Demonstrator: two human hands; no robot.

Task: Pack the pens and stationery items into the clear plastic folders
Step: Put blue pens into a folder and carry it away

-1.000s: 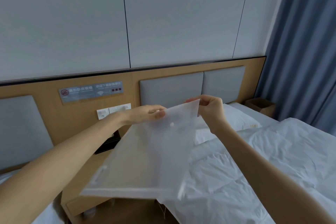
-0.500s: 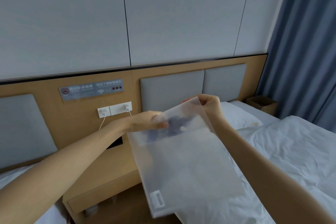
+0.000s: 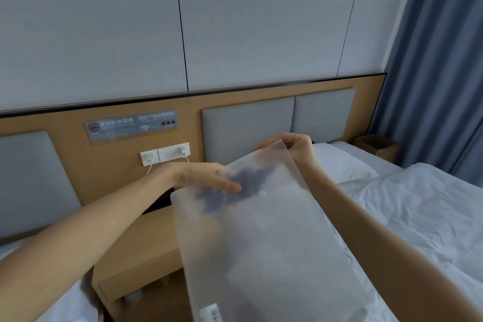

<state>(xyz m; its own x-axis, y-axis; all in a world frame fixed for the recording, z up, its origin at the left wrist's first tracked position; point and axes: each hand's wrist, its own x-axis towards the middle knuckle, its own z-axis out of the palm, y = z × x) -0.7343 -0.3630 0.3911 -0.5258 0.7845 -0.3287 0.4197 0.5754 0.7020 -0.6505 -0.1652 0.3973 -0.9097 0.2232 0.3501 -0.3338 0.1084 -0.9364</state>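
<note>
I hold a frosted clear plastic folder [image 3: 264, 251] up in front of me, tilted, with its lower end toward me and a white snap button [image 3: 262, 193] near its top. My left hand [image 3: 201, 176] pinches the folder's upper left part, thumb on the front face and fingers behind it. My right hand [image 3: 295, 144] grips the top edge of the raised flap. A dark bluish shape [image 3: 235, 188] shows through the plastic near my left fingers; I cannot tell what it is. No pens are in sight.
A bed with white sheets [image 3: 407, 206] and a pillow [image 3: 339, 165] lies on the right. A wooden nightstand [image 3: 136, 264] stands below the folder, under wall sockets [image 3: 164, 153] with white cables. A cardboard box [image 3: 376, 146] sits by the blue curtain [image 3: 439, 73].
The folder has swung from nearly flat to a steeper tilt, its lower end coming toward me. My left hand slid lower on it, and a dark shape now shows through the plastic.
</note>
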